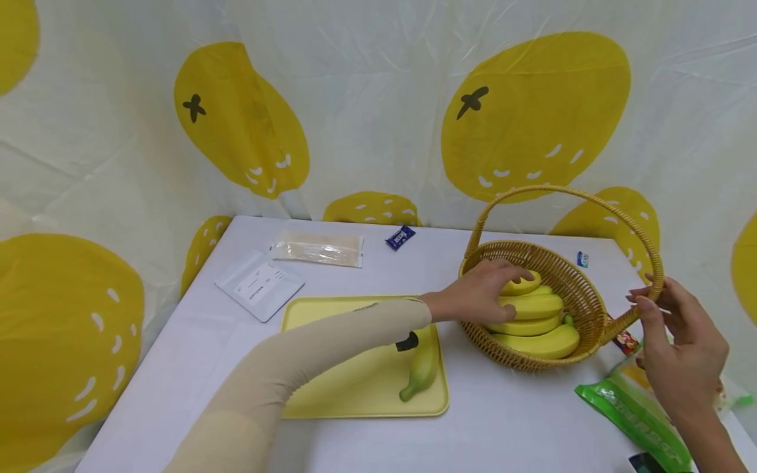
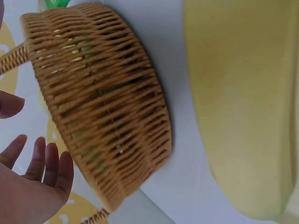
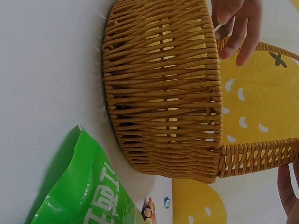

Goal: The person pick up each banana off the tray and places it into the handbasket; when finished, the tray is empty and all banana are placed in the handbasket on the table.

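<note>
A round wicker basket (image 1: pixel 570 282) with a tall arched handle (image 1: pixel 655 263) stands on the right of the table, holding several yellow bananas (image 1: pixel 535 307). My left hand (image 1: pixel 481 295) reaches over the basket's near left rim, its fingers spread loosely over the bananas. In the left wrist view its thumb and fingers (image 2: pixel 38 161) are apart. My right hand (image 1: pixel 680 341) pinches the lower right part of the handle between thumb and fingers. Another banana (image 1: pixel 422 364), greenish at its stem, lies on the yellow tray (image 1: pixel 355 397), partly hidden under my left sleeve.
A green bag (image 1: pixel 639 414) lies beneath my right forearm, with a small red packet (image 1: pixel 625 343) beside the basket. Farther back lie a labelled pale pouch (image 1: pixel 260 289), a clear packet (image 1: pixel 319 249), a dark blue wrapper (image 1: pixel 401 238) and a tiny blue packet (image 1: pixel 583 259). A patterned curtain hangs behind.
</note>
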`<state>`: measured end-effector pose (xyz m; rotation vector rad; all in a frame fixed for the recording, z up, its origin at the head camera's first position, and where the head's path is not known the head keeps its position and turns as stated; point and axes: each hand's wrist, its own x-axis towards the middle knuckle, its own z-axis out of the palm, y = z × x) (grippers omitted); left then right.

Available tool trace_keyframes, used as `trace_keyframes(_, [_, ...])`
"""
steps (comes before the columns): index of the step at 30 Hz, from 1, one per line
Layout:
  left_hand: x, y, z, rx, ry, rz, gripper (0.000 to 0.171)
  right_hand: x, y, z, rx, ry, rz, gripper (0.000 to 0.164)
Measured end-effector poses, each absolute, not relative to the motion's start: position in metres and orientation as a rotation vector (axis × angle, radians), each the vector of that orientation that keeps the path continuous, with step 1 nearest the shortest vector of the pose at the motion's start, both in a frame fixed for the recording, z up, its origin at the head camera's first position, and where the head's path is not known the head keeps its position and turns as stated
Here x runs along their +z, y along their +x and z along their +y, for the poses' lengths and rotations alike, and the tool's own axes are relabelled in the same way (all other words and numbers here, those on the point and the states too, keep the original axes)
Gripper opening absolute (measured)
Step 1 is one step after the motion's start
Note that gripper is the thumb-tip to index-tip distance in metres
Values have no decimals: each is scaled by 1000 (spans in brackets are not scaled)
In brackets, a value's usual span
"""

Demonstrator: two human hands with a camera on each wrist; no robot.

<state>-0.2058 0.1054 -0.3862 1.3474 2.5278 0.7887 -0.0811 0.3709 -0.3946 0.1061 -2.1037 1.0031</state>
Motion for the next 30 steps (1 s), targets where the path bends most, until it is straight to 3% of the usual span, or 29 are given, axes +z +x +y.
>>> trace_keyframes(14, [-388, -188, 38, 982, 1500, 2523, 60, -397, -84, 374, 1012, 134, -2107, 42])
trace_keyframes(30, [-410, -146, -21, 918, 1362, 2660, 68, -396, -83, 373, 1019, 106, -2093, 41])
